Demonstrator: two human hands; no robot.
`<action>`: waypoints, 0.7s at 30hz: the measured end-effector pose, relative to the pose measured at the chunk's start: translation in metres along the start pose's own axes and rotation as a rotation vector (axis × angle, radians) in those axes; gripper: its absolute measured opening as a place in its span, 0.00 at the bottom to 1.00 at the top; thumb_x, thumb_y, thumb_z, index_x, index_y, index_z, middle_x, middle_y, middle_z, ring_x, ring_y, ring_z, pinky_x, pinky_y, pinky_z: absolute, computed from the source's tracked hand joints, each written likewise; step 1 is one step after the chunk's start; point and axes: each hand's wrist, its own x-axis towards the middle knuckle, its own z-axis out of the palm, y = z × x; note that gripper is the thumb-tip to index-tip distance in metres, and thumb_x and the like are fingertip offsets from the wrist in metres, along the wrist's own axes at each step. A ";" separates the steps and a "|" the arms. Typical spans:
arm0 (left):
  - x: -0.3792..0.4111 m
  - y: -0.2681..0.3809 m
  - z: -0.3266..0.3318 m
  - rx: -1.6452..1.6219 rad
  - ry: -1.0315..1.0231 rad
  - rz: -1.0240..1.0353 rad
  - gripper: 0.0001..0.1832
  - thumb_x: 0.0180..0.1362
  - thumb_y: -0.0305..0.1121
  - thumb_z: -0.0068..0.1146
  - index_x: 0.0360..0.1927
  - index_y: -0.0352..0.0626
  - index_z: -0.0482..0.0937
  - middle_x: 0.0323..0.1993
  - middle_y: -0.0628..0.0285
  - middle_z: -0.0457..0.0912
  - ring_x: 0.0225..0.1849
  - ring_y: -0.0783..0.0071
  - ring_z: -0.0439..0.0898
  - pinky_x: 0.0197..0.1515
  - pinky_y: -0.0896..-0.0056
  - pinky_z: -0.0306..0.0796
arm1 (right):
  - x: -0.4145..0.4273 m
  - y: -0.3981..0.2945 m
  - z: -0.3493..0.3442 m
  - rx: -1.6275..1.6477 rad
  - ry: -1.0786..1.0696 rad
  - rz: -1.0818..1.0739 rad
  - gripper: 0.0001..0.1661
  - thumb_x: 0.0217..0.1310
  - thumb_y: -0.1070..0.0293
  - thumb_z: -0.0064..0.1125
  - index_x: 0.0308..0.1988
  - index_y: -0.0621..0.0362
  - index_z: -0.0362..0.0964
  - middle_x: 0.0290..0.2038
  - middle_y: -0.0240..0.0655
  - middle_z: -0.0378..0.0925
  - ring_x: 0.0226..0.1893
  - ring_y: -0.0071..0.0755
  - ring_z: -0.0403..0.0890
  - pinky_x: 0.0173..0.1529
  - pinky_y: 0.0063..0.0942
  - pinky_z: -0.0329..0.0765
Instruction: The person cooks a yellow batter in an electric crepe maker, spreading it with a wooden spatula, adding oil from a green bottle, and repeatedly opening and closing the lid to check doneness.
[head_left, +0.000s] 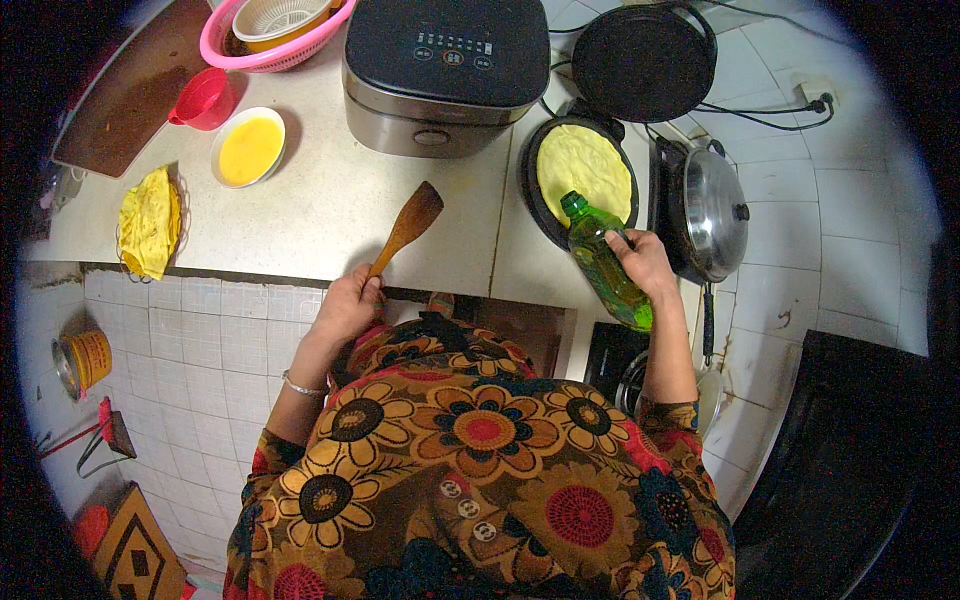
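My left hand (346, 304) grips the handle of a wooden spatula (413, 219), its blade over the counter's front edge. In my right hand (646, 262) is a green plastic bottle (609, 262), part full of liquid, its capped-looking neck tilted over a round black electric griddle (531, 185). A pale yellow flatbread (583, 169) covers most of that griddle. Its black lid (645, 64) stands raised behind. On the left, folded yellow flatbreads (148, 223) lie on a wire rack, near a white bowl of beaten egg (252, 150).
A rice cooker (446, 82) stands at the back centre. Left of it are a pink basket (279, 54), a red plastic cup (204, 100) and a brown board or tray (124, 105). A pan with a glass lid (714, 214) stands right of the griddle; cords run behind.
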 end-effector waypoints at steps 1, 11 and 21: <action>0.000 0.000 0.000 0.003 -0.002 0.001 0.11 0.65 0.35 0.44 0.40 0.37 0.73 0.29 0.47 0.79 0.36 0.49 0.80 0.41 0.56 0.71 | 0.001 0.001 0.001 -0.004 0.000 -0.004 0.27 0.58 0.48 0.58 0.31 0.66 0.79 0.26 0.52 0.79 0.30 0.47 0.82 0.39 0.37 0.75; 0.002 0.003 -0.004 0.005 -0.016 -0.012 0.11 0.65 0.35 0.43 0.41 0.38 0.73 0.29 0.49 0.80 0.36 0.52 0.81 0.42 0.57 0.72 | 0.004 -0.005 -0.002 -0.025 -0.031 -0.013 0.28 0.58 0.47 0.57 0.31 0.66 0.78 0.27 0.54 0.79 0.31 0.51 0.82 0.39 0.39 0.75; 0.004 -0.002 -0.001 -0.006 0.012 0.021 0.11 0.64 0.34 0.44 0.38 0.37 0.73 0.28 0.48 0.79 0.34 0.50 0.80 0.39 0.56 0.72 | 0.010 0.002 -0.001 -0.009 -0.059 0.017 0.30 0.57 0.45 0.59 0.32 0.67 0.79 0.28 0.55 0.79 0.34 0.51 0.82 0.42 0.39 0.75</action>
